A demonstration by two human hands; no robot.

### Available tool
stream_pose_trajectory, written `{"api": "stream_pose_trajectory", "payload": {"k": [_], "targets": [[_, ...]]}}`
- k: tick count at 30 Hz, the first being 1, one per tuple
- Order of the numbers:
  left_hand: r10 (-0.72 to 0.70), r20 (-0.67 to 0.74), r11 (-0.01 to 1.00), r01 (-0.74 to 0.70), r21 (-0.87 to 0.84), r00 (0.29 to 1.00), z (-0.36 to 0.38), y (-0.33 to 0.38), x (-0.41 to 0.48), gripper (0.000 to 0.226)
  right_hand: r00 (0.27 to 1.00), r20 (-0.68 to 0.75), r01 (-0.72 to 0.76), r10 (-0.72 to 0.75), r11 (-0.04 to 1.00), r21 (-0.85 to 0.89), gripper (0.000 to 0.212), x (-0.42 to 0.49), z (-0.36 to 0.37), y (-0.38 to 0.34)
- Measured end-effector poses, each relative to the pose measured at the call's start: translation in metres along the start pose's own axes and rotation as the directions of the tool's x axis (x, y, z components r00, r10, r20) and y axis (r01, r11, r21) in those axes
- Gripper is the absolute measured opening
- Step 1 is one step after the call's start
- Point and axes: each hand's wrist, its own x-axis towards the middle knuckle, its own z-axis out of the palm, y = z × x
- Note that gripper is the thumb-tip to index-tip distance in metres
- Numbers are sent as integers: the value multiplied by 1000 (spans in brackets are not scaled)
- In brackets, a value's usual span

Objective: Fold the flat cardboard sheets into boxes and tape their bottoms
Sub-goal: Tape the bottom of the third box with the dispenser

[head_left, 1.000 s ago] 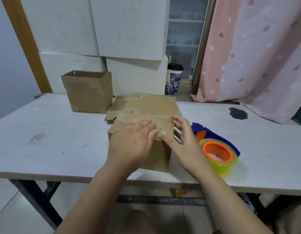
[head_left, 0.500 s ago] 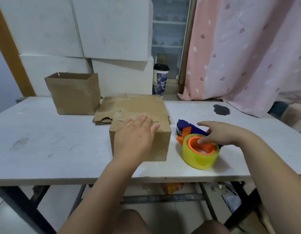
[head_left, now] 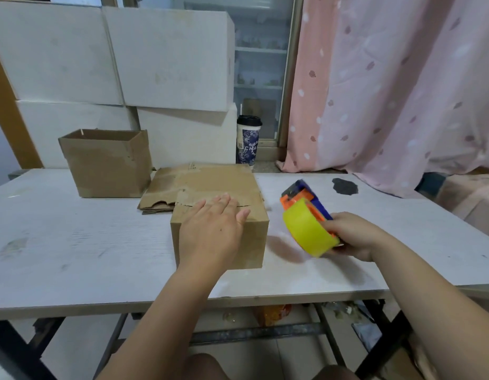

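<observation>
The folded box (head_left: pixel 220 229) sits on the table (head_left: pixel 73 242) under your flat left hand (head_left: pixel 210 229); just beside it, your right hand (head_left: pixel 350 237) grips the tape dispenser (head_left: pixel 306 223), lifted clear.

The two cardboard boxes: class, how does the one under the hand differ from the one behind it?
The near box has flaps folded shut on top; the far box stands open-topped. The left hand presses on the near box; no hand touches the far box. Both are brown cardboard.
</observation>
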Motion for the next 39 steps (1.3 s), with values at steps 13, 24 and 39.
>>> {"api": "stream_pose_trajectory", "payload": {"k": [13, 24, 39], "targets": [[-71, -51, 992, 65, -107, 996, -11, 1, 3, 36, 988, 83, 50, -128, 781, 622, 27, -10, 48, -59], [-419, 3, 478, 224, -850, 908, -43, -9, 27, 49, 753, -110, 630, -649, 759, -165, 46, 5, 89, -90], [-586, 153, -100, 115, -988, 796, -53, -10, 34, 8, 534, 31, 700, -845, 421, -576, 64, -9, 109, -88]]}}
